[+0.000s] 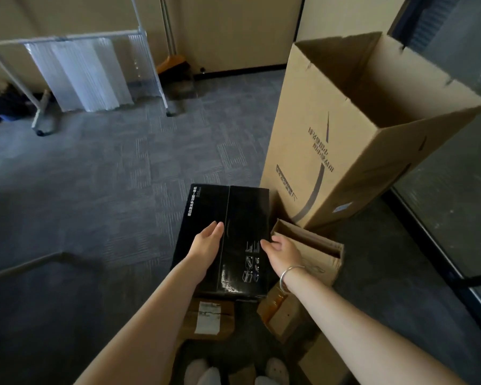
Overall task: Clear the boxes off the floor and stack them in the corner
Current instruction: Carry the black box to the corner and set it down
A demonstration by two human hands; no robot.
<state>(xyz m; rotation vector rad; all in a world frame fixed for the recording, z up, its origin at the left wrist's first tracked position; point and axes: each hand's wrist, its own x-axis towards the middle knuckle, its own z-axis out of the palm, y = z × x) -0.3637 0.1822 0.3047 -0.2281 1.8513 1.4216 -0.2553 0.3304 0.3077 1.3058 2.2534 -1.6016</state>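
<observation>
Hands (206, 243) (282, 250) open, fingers straight, on black box (233, 218).

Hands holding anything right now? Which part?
No firm grip visible. Left hand lies flat on the black box top; right hand touches its right edge, fingers relaxed.

place: office room | signs: grey carpet tiles (100, 173); glass partition (456, 176); beige wall panels (233, 29)

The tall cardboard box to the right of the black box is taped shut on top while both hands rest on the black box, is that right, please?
Not quite: the tall cardboard box is open at the top, as the head view shows. It does stand right of the black box, with the left hand and right hand on that box.
</observation>
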